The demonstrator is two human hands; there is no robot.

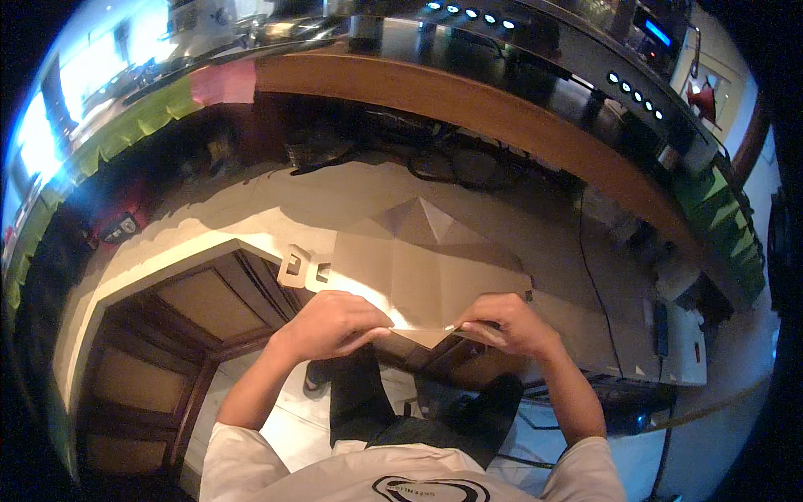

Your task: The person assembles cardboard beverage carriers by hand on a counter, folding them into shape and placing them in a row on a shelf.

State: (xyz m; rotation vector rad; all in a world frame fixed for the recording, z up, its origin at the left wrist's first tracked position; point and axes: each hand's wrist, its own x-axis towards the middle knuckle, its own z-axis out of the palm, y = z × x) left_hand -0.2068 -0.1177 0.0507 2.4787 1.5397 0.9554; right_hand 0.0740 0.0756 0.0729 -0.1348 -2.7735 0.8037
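Note:
A creased brown paper or thin card sheet lies on the counter in front of me. Its far end rises to a folded, paler peak, and its near edge narrows to a point toward my body. On the left of that near edge, my left hand is closed, pinching the sheet between thumb and fingers. My right hand pinches the right side of the same edge. Just beyond my left hand, a pale piece with rectangular cut-outs sticks out beside the sheet; whether it is joined on is unclear.
A brown shelf edge runs across the far side, with dark devices bearing lit buttons above it. Black cables lie beneath the shelf. A thin cord crosses the counter at right. Paneled cabinet doors stand at lower left.

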